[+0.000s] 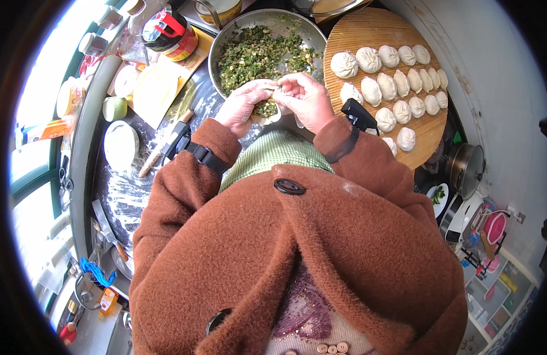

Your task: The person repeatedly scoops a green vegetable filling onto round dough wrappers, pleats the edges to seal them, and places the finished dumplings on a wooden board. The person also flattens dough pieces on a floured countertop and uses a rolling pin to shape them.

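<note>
Between my hands is a dough wrapper (266,119) with green chopped filling showing in its open middle. My left hand (245,105) cups it from the left, thumb against its upper edge. The fingers of my right hand (306,99) pinch the rim on the right side. Just beyond, a wide metal bowl (213,66) holds green minced filling (250,56). On the right, a round wooden board (350,53) carries rows of filled dumplings (386,87), some pleated round, some long. My palms are partly hidden.
A floured rolling pin (158,151) lies on the dark worktop (123,192) at left, by a white dish (120,145). Farther back stand a red-lidded jar (170,35) and a pale green vegetable piece (115,109). Pots (466,168) are at far right.
</note>
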A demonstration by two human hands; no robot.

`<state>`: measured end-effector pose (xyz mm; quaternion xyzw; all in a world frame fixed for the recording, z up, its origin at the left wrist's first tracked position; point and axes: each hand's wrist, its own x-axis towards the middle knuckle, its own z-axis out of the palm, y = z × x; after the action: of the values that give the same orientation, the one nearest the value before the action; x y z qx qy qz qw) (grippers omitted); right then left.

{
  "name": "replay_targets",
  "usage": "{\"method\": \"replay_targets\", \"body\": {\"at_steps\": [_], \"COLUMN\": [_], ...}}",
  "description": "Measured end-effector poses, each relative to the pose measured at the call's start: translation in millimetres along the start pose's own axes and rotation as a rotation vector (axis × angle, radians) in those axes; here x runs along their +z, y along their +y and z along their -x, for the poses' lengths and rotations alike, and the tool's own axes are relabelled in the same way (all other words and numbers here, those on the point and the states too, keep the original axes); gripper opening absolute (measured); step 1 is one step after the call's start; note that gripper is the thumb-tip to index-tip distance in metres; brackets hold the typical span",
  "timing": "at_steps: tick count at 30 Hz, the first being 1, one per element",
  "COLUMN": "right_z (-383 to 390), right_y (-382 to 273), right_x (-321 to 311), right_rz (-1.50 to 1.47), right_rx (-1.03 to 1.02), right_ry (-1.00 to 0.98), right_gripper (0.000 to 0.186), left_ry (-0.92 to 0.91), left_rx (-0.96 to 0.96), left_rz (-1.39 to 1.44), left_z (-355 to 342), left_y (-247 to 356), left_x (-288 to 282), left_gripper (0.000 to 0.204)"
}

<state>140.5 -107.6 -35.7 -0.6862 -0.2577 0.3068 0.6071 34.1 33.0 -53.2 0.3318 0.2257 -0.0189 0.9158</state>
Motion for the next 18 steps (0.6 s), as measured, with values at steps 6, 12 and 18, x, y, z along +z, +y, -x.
{"method": "replay_targets", "body": {"at_steps": [6,12,18], "right_z": [-0.8,4.4,15.5], "right_y": [2.2,0.6,-5.2], "right_x": [-10.1,-3.0,1.0], "right_rz": [0.248,0.241,0.519], "right_rx": [-0.041,-0.005,-0.159], "right_ry": [-0.122,-0.009,0.089], "right_gripper": [0.034,0.019,0.011], "left_ry": [-0.050,-0.008,0.048], "left_rx": [0.033,-0.032,-0.084], "left_rz": [-0.054,-0.063,-0.148], "left_z": [0.3,5.4,5.2], "left_y": [0.7,8.5,5.6], "left_x": [-0.9,4.9,9.7], "left_gripper": [0.026,0.032,0.034]}}
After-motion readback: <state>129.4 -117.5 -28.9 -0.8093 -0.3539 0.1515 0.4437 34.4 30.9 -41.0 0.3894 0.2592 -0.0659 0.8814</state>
